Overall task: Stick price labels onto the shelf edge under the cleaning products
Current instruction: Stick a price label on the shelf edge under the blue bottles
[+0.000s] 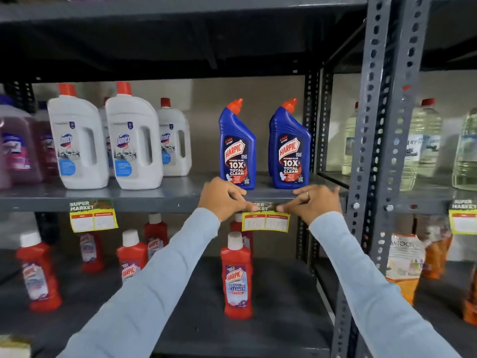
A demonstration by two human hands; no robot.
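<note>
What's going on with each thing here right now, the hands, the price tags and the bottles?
Left hand: fingertips pressing the top of the price label.
Right hand: pressing the same label's top from the other side.
Price label: on the shelf edge, lower part hanging below it.
Second label: already stuck under the Domex bottles.
Blue Harpic bottles: upright, capped.
Red Harpic bottle: upright, capped, shelf below.

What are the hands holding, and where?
Both hands, left hand and right hand, pinch the price label by its top strip against the shelf edge.
</note>
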